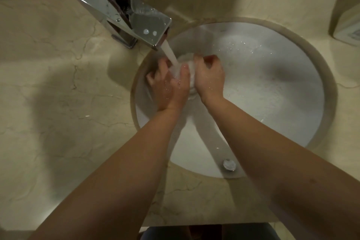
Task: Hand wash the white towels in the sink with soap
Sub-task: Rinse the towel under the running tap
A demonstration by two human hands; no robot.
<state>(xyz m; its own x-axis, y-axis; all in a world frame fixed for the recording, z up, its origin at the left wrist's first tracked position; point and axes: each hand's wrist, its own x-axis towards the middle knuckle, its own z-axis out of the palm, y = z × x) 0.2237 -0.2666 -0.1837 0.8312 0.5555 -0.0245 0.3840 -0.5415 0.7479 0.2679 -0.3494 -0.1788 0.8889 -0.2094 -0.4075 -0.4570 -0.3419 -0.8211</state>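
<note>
While water runs from the tap (136, 17), both hands bunch a white towel (191, 82) at the frame's centre, over the sink (272, 84). Left hand (169, 84) and right hand (209, 76) grip it closely. Likely rinsing; wringing comes next, needing a tighter squeeze.

- We have the sink (272, 87) set in the counter (58, 84), with the tap (124, 13) behind it to the left.
- Our left hand (167, 84) and right hand (209, 76) meet over the sink's left side, the towel (191, 84) between them, under the water (171, 54).
- A box (348, 27) sits far right on the counter.
</note>
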